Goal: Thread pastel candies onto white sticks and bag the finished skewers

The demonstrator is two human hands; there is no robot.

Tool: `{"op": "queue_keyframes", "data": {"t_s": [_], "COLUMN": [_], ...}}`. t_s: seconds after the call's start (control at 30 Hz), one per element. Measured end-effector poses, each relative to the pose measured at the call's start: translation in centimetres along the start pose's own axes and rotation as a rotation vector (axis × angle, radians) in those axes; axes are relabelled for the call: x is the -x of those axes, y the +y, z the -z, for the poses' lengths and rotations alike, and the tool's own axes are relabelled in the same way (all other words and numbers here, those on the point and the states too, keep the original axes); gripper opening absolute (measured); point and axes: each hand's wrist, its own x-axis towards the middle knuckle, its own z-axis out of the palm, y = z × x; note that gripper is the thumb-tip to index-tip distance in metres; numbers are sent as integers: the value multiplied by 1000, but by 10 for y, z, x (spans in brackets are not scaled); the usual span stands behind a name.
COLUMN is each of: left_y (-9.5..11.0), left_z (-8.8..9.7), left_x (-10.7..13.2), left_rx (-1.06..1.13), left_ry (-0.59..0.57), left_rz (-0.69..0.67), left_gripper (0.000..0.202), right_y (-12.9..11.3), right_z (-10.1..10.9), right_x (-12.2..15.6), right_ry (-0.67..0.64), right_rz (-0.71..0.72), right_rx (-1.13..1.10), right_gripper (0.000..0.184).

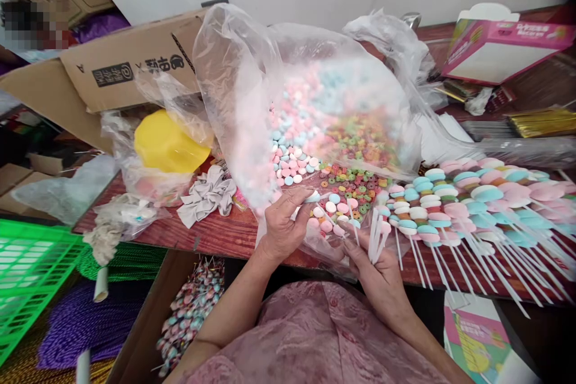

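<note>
My left hand [285, 222] pinches a small blue-and-white marshmallow piece [312, 197] between thumb and fingertips. A thin white stick runs from near it toward my right hand [378, 270]. That hand is closed around several white sticks [375, 237], which fan upward from the fingers. Just beyond both hands, loose pink, white and blue marshmallow pieces [326, 226] lie on clear plastic. Behind them a large clear bag [243, 72] lies spread, with more pastel pieces [292, 162] and small coloured rings [355, 186]. Plastic partly blurs the far contents.
Finished marshmallow skewers [450, 204] are piled on the right of the red-brown table [216, 234]. A cardboard box [135, 63], yellow bowl-like thing [168, 143] and grey cloth [209, 195] stand left. A pink box [508, 45] sits far right; a green basket [31, 276] is lower left.
</note>
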Motion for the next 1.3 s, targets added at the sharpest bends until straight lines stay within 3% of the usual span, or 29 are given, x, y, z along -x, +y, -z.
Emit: {"op": "queue_keyframes", "data": {"t_s": [0.17,0.37,0.43,0.57,0.63,0.8,1.07,1.17,1.3], "left_y": [-1,1,1,3,5,4,3,6,12], "left_z": [-1,-2,-6,-17,-20,-15,-20,-30,-40], "left_x": [1,9,14,20,20,15,9,12,27], "left_rx": [-129,-104,-81,89,121,-80,-253,-238,-102], "left_ry": [-55,-130,-136,7,37,-80,-248,-345,-447], "left_rz": [-197,-335,-278,82,115,-255,-571,-583,-462], "left_gripper": [29,41,39,31,30,37,29,26,29], "right_y": [-1,5,7,4,2,-1,4,10,23], "right_z": [7,10,9,2,-2,-4,-4,-2,5], "right_x": [-1,-3,-2,3,4,3,2,2,-2], "right_ry": [-46,-17,4,44,22,4,9,28,110], "right_rz": [104,51,38,30,5,-98,-177,-182,-160], "right_rx": [132,159,97,-23,-46,-92,-219,-261,-313], "right_gripper": [25,34,33,27,28,32,34,32,35]}}
